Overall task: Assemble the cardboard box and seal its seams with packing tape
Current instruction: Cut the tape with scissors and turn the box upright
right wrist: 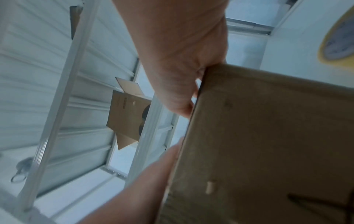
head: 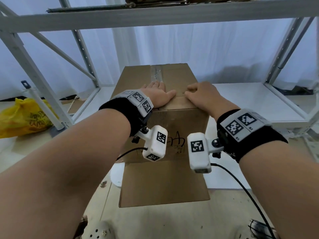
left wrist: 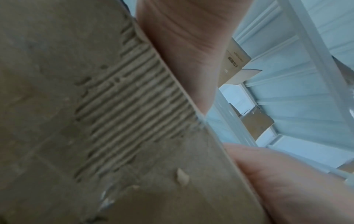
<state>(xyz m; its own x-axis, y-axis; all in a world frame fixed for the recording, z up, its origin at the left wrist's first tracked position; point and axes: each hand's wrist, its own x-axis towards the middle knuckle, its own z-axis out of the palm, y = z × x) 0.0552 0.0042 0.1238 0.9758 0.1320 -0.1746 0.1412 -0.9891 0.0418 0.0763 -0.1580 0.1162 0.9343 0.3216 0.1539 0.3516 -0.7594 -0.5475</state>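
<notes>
A brown cardboard box (head: 174, 78) stands upright in front of me, and one loose bottom flap (head: 164, 183) lies flat toward me. A strip of clear packing tape (head: 156, 73) runs along the far part of the top seam. My left hand (head: 158, 95) lies flat on the top, its fingers straight along the seam. My right hand (head: 202, 95) rests beside it on the top with bent fingers, holding nothing I can see. The left wrist view shows the left hand's palm (left wrist: 182, 45) against the box (left wrist: 76, 121). In the right wrist view the right hand (right wrist: 178, 53) reaches over the box (right wrist: 268, 136).
White metal shelving (head: 155, 18) surrounds the box, with a low white shelf board (head: 250, 100) to the right. A yellow plastic bag (head: 22, 116) lies on the floor at left. A white round object (head: 116, 176) sits beside the flap. Another cardboard box (right wrist: 126, 112) stands behind the rack.
</notes>
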